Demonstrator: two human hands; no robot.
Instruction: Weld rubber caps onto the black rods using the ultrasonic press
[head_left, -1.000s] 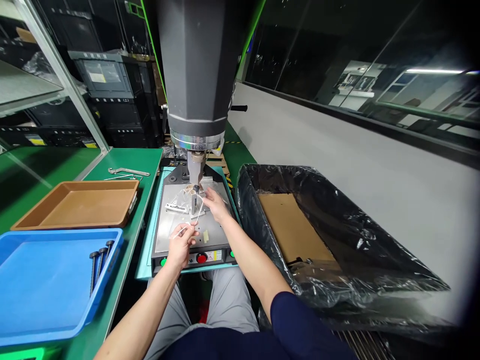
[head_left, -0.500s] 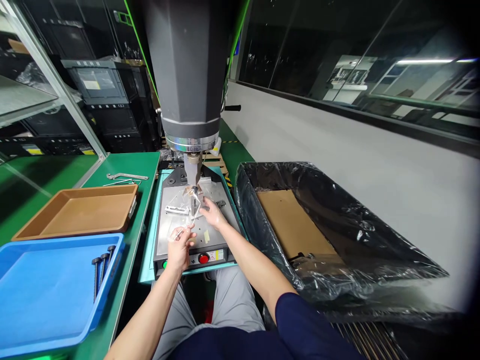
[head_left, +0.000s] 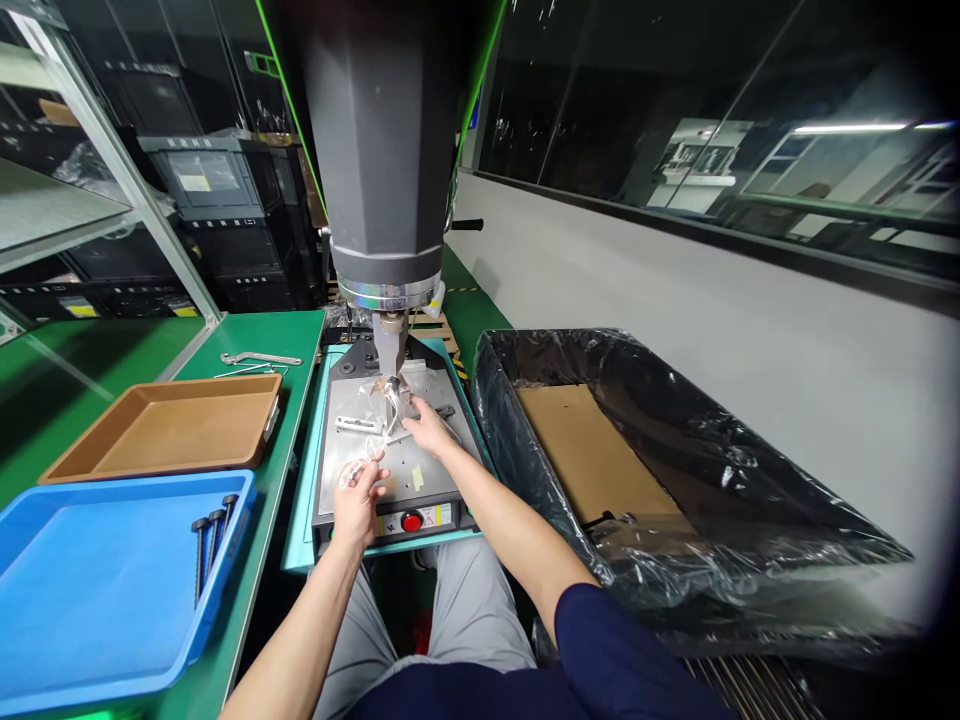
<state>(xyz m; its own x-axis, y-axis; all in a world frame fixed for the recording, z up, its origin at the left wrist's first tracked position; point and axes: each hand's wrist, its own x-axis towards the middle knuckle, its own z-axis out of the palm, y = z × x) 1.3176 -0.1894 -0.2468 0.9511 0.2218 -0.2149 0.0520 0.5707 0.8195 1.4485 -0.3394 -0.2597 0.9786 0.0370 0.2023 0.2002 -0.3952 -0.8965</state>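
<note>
My left hand [head_left: 361, 497] is closed, its fingertips pinching a thin, clear-white piece that looks like plastic [head_left: 351, 472], over the front of the metal base plate [head_left: 442, 465]. A pale strand runs from there up toward a small upright fixture [head_left: 391, 402]. Directly above that fixture is the tapered metal tip [head_left: 388, 345] of a press-like machine [head_left: 379, 170]. At the fixture's right side, my right hand [head_left: 429, 428] reaches in with thumb and forefinger apart. Whether its fingertips touch the part is too small to tell. A slotted metal bracket [head_left: 358, 425] lies left of the fixture.
A red button [head_left: 412, 522] sits on the machine's front. To the left are a brown tray [head_left: 161, 468], a blue tray [head_left: 90, 590] with several black bolt-like parts [head_left: 214, 535], and a wrench [head_left: 262, 358]. A plastic-lined bin [head_left: 712, 440] holding cardboard [head_left: 592, 450] stands right.
The pale strand between my hands has gone from a taut, angular line to a slacker, bunched shape near the fixture. Both hands stay almost in place; the view has shifted slightly.
</note>
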